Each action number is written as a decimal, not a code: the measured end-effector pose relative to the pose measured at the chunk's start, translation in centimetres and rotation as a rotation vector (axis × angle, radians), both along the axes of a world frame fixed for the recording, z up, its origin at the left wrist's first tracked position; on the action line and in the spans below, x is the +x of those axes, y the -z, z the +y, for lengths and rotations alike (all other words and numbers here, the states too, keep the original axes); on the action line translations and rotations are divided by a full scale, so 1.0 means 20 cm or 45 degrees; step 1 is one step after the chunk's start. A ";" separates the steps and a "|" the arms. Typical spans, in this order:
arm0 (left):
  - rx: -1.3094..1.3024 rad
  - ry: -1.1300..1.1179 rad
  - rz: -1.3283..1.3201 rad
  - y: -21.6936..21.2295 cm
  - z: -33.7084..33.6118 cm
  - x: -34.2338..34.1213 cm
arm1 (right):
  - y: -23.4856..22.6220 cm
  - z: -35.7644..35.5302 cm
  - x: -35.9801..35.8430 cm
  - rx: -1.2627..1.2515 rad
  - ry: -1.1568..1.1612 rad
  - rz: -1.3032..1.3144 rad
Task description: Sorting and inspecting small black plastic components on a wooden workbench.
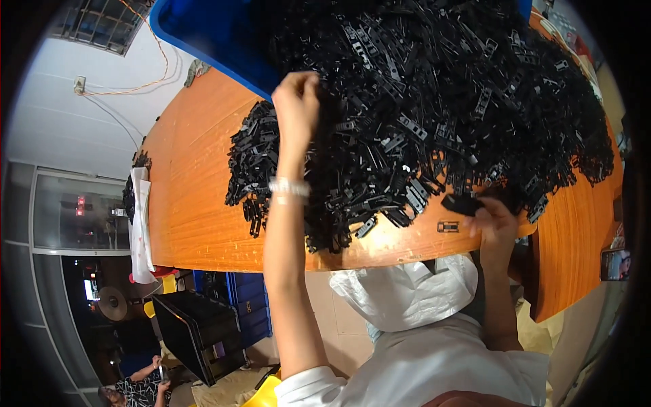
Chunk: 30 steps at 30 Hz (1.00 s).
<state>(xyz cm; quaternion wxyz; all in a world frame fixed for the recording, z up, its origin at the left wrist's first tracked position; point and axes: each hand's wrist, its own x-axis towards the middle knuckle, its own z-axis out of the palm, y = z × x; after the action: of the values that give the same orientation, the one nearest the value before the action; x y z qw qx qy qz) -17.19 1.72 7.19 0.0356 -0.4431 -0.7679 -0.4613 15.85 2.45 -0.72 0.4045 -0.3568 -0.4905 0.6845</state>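
Pinching a black part [462,204], my right grip [495,222] sits near three o'clock in my view. Just beside the part, toward its seven o'clock, a lone clip-like piece [448,226] lies on the worktop [196,197]. A heap of black pieces [407,125] spreads from ten round to three; I judge plenty left, and can't tell any finished. Near twelve, my left grip [296,95] curls, blurred, its contents unclear. Toward eleven slants a blue tub [213,63].

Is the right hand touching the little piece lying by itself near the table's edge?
Apart. The head view shows a strip of bare tabletop between the right hand and the little piece.
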 end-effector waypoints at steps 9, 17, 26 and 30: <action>-0.717 -0.102 0.775 -0.03 0.47 -0.36 | 0.01 0.02 -0.04 -0.108 -0.196 0.017; -0.909 -0.344 0.524 -0.12 0.47 -0.30 | 0.01 -0.01 0.03 -0.153 -0.260 -0.071; 0.171 0.324 -0.974 -0.09 -0.01 0.08 | 0.00 0.01 0.06 -0.160 -0.166 -0.135; -0.018 0.616 -1.532 -0.03 -0.26 0.49 | -0.09 -0.01 0.03 -0.042 -0.207 0.046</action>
<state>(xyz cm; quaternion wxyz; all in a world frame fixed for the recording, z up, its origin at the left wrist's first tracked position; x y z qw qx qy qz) -7.37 -3.50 7.76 -0.5087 -0.2678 -0.5351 -0.6190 16.48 2.28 1.00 0.3505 -0.3099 -0.4990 0.7295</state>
